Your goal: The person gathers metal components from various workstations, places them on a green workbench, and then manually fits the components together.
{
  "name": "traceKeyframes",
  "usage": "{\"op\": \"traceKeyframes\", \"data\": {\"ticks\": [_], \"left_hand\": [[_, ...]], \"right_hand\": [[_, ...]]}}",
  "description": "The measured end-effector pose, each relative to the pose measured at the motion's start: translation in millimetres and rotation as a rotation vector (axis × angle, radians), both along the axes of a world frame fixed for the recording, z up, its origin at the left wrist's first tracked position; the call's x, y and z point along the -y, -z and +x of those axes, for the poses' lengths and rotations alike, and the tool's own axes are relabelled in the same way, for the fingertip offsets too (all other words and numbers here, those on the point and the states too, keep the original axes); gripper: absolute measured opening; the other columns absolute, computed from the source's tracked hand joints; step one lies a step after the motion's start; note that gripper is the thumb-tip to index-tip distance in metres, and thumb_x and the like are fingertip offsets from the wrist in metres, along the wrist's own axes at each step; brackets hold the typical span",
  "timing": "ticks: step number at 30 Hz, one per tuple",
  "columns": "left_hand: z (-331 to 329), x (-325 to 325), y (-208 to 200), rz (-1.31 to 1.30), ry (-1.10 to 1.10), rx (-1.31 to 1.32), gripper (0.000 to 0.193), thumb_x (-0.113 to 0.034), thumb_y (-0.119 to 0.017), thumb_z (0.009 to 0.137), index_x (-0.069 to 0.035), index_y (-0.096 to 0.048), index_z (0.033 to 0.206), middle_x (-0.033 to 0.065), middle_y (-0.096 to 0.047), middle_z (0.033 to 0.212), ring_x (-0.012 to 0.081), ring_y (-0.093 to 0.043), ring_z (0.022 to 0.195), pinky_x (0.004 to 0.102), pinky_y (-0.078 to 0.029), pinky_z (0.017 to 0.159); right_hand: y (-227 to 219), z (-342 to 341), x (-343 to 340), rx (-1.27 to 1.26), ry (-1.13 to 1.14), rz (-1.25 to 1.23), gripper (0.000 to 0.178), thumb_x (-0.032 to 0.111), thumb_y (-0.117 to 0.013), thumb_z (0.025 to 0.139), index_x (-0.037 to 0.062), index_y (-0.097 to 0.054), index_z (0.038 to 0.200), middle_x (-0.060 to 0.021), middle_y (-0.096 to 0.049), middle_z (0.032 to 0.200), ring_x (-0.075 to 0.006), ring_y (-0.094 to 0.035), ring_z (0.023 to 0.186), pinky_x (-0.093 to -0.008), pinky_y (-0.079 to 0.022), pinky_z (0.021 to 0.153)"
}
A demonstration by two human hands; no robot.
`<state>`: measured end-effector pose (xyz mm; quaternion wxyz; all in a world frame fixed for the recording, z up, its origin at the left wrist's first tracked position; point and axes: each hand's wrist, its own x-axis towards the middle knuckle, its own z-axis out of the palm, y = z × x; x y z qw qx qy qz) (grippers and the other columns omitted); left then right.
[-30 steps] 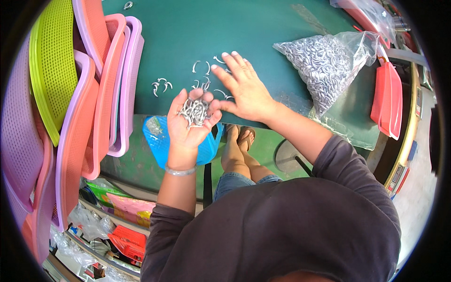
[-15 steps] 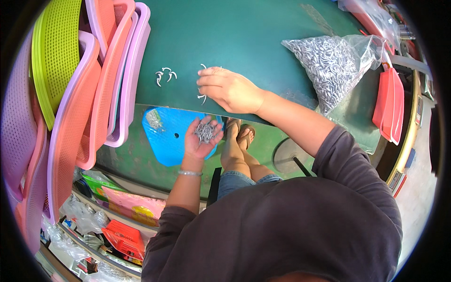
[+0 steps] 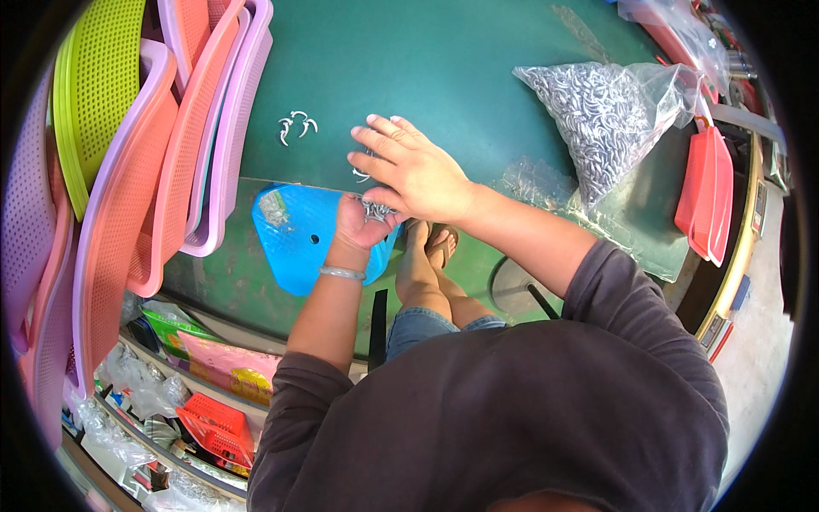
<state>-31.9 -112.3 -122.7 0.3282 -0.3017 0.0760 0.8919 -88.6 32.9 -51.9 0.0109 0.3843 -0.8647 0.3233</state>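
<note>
My left hand (image 3: 351, 224) is cupped, palm up, at the table's near edge, and holds a heap of small curved silver metal pieces (image 3: 376, 212). Just above it is my right hand (image 3: 415, 177), palm down with its fingers spread, partly covering the heap. No piece shows in the right hand's fingers, though its palm is hidden. Beside those fingers, a few more curved pieces (image 3: 361, 176) lie on the green table (image 3: 409, 60), partly hidden. A small loose group of the same pieces (image 3: 285, 132) lies farther left.
A clear plastic bag (image 3: 597, 119) full of curved pieces lies at the right, near red plastic baskets (image 3: 705, 192). Purple, pink and green perforated baskets (image 3: 102, 94) stack along the left. Below the table edge is a blue stool (image 3: 299, 256); shelves hold packages behind it.
My left hand has risen to the table edge with its heap. My right hand has come down over it, and its fingers have spread. The view has shifted slightly.
</note>
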Motion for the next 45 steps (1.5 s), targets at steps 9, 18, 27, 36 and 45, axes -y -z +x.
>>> {"op": "traceKeyframes", "data": {"ticks": [9,18,27,36,45], "left_hand": [[-3.6,-0.3,-2.9,0.077,-0.034,-0.139,0.035,-0.033,-0.037,0.088,-0.012,-0.049,0.113,0.006,-0.056,0.108,0.0193,-0.054,0.1,0.0355,-0.047,0.08],[-0.9,1.6,2.4,-0.111,-0.033,0.067,0.033,-0.034,-0.037,0.087,-0.01,-0.053,0.105,0.0041,-0.059,0.1,0.0187,-0.057,0.089,0.0342,-0.049,0.071],[-1.2,1.4,2.7,-0.014,-0.038,0.007,0.025,-0.03,-0.038,0.087,-0.016,-0.053,0.101,0.0026,-0.06,0.093,0.016,-0.058,0.082,0.0301,-0.049,0.062],[3.3,6.3,12.8,-0.036,0.001,-0.106,0.024,-0.025,-0.034,0.088,-0.014,-0.051,0.099,0.0034,-0.058,0.093,0.016,-0.057,0.083,0.0291,-0.048,0.066],[17.7,13.4,40.9,-0.392,0.113,-0.379,0.023,-0.02,-0.03,0.089,-0.01,-0.049,0.098,0.0041,-0.055,0.094,0.0156,-0.055,0.084,0.0274,-0.046,0.07]], "right_hand": [[11.4,-2.5,-7.0,0.043,-0.214,-0.135,0.038,0.016,-0.065,0.067,0.0027,-0.055,0.101,-0.0135,-0.047,0.115,-0.0333,-0.04,0.114,-0.0452,-0.032,0.096],[-4.3,16.9,10.9,0.01,0.073,0.065,0.047,0.021,-0.065,0.068,0.0077,-0.051,0.112,-0.0147,-0.039,0.125,-0.035,-0.034,0.119,-0.0471,-0.03,0.097],[7.2,16.9,12.7,-0.09,-0.122,-0.039,0.036,0.011,-0.057,0.063,0.004,-0.058,0.098,-0.0114,-0.05,0.114,-0.0297,-0.044,0.112,-0.0401,-0.035,0.096],[11.1,20.2,15.7,-0.078,-0.23,-0.101,0.027,0.01,-0.053,0.065,0.0023,-0.059,0.09,-0.0115,-0.053,0.111,-0.0283,-0.044,0.113,-0.0379,-0.035,0.096],[7.6,33.4,23.6,-0.116,-0.223,-0.053,0.027,0.01,-0.053,0.064,0.0033,-0.057,0.09,-0.0096,-0.053,0.106,-0.0268,-0.045,0.112,-0.0368,-0.037,0.095]]}}
